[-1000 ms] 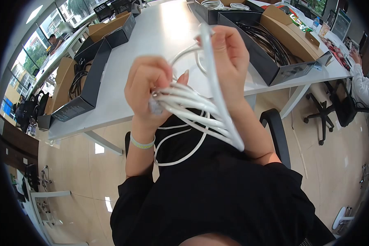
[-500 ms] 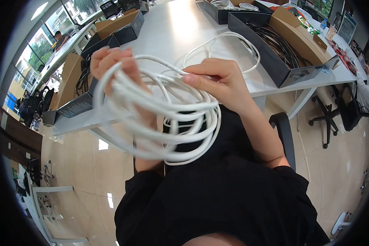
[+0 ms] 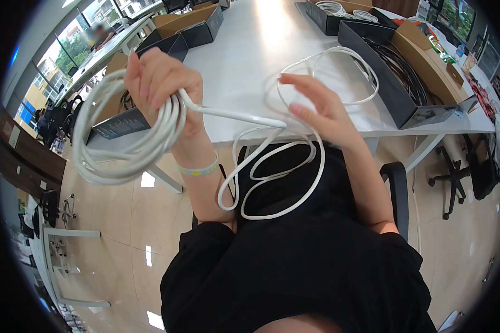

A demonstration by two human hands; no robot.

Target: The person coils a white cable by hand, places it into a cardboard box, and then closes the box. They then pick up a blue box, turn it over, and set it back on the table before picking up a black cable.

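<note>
A thick coil of white cable (image 3: 103, 166) hangs from my left hand (image 3: 164, 83), whose fingers are wrapped round its loops, raised at the left above the table edge. From that hand a strand runs right and drops into looser loops (image 3: 283, 213) over my lap. My right hand (image 3: 319, 108) is held to the right of the coil, thumb and fingers apart, with nothing gripped between them. Beyond it, more of the cable (image 3: 375, 72) curves over the tabletop near a black box.
The white table (image 3: 250, 55) bears open black boxes: one with dark cables (image 3: 408, 77) at the right, one with white cables (image 3: 333, 8) behind it, others (image 3: 203, 30) at the left. Chairs stand at the right. A person (image 3: 103, 36) sits far left.
My left hand has moved the coil left, away from my right hand. My right hand has let go of the cable and opened. Loose loops now hang between them, and the view has shifted slightly.
</note>
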